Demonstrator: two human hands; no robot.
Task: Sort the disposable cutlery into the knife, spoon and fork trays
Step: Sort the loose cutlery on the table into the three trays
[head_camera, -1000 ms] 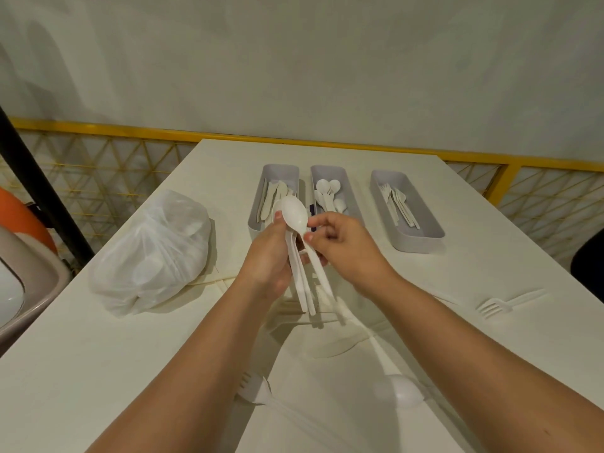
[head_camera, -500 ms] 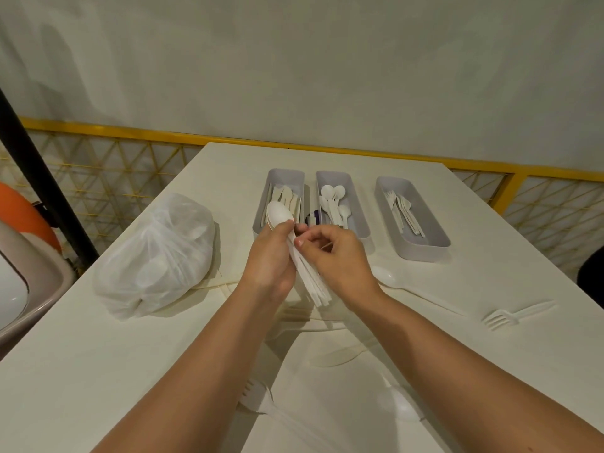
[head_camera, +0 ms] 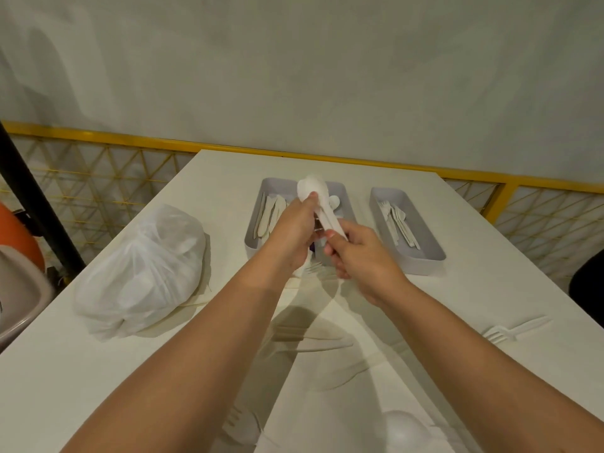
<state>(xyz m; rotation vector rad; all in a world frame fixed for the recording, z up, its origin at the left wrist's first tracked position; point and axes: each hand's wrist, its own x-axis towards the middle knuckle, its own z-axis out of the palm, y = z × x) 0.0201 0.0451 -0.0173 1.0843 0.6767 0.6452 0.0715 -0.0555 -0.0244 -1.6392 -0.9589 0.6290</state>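
Observation:
Both hands hold one bundle of white plastic spoons [head_camera: 313, 194] above the trays. My left hand [head_camera: 294, 230] grips it near the bowls, and my right hand [head_camera: 356, 253] pinches the handle ends. Three grey trays stand in a row at the back: the left tray [head_camera: 256, 223] holds knives, the middle tray [head_camera: 343, 197] holds spoons and is largely hidden by my hands, and the right tray [head_camera: 428, 253] holds forks. Loose on the white table lie a fork [head_camera: 503, 331] at the right, a spoon [head_camera: 405, 429] near the front edge and a fork [head_camera: 238, 423] beside my left forearm.
A knotted white plastic bag [head_camera: 143, 273] sits on the table's left side. A yellow railing [head_camera: 98, 138] with wire mesh runs behind the table. A black pole [head_camera: 36, 201] and an orange and beige object [head_camera: 16, 256] stand off the left edge.
Both hands have carried the spoon bundle forward and up, from in front of the trays to over the middle tray. The spoon that lay near my right hand is out of sight now.

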